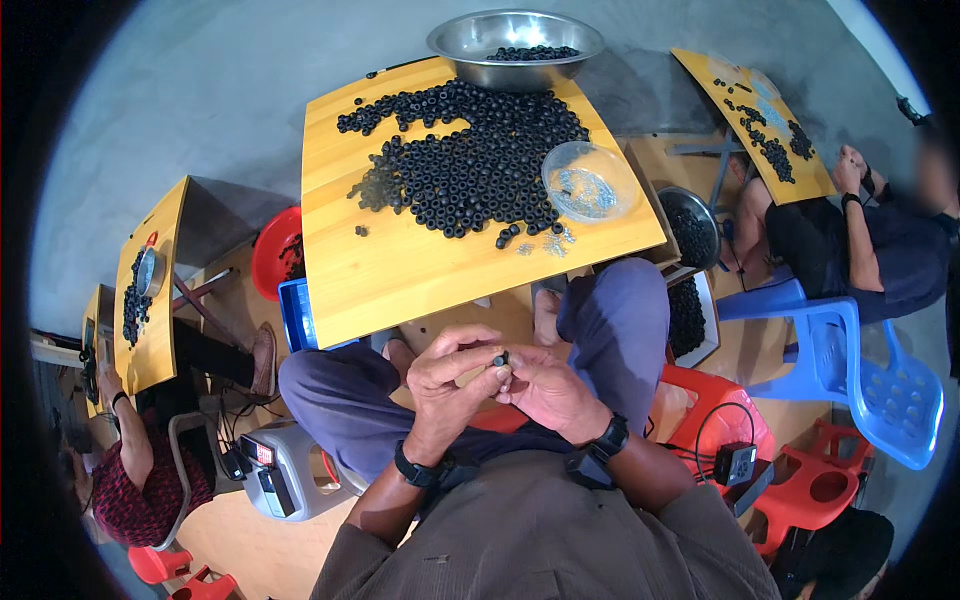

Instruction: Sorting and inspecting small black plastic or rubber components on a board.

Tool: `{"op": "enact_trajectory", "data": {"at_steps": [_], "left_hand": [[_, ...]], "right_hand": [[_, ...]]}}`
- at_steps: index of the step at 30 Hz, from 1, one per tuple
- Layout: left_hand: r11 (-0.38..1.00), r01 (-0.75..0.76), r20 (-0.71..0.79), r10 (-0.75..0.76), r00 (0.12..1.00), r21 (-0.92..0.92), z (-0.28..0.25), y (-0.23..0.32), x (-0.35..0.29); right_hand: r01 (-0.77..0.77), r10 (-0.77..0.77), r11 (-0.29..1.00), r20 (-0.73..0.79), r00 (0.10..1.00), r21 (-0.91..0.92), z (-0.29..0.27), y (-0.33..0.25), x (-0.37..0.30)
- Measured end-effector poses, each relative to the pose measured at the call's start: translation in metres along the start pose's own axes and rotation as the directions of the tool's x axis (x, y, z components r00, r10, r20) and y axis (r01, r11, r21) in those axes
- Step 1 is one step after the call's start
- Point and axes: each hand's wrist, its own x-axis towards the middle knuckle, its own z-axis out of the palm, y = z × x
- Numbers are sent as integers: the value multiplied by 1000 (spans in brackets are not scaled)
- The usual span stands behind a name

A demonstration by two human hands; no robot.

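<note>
My two hands meet over my lap, just off the near edge of the table. Closed in a pinch, my left hand (450, 378) grips a small black round part (500, 360) at its fingertips. Something tan shows along its fingers, perhaps a covering. The fingertips of my right hand (548, 392) press together right beside the black part; whatever they hold is too small to make out. Beyond them on the yellow wooden table (390, 285) spreads a heap of black ring-shaped parts (460, 180). A clear plastic tub (590, 185) holds small silvery pieces, and some lie loose beside it.
A steel basin (515, 45) with black parts stands at the table's far edge. Red basin (280, 255) and blue crate (297, 315) sit left of the table. Blue chair (850, 350) and red stool (815, 485) are at right. Other people work at tables on both sides.
</note>
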Motion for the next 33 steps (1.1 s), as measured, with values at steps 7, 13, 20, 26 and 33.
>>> {"op": "enact_trajectory", "data": {"at_steps": [7,13,20,26,33], "left_hand": [[992,-85,-15,87,996,95,2,6,4],[978,-112,14,112,994,176,1,9,7],[934,-140,195,78,978,329,0,21,16],[984,-76,215,40,976,163,-6,7,16],[989,-50,259,13,966,137,0,14,17]], "right_hand": [[7,-7,1000,-14,1000,1,-9,3,1],[9,-19,995,-93,996,-104,-5,-5,-4],[-17,-4,927,-56,998,-374,-6,-19,-8],[-71,75,996,78,994,-46,-13,-16,-8],[-94,105,991,117,988,-97,-16,-12,-9]]}}
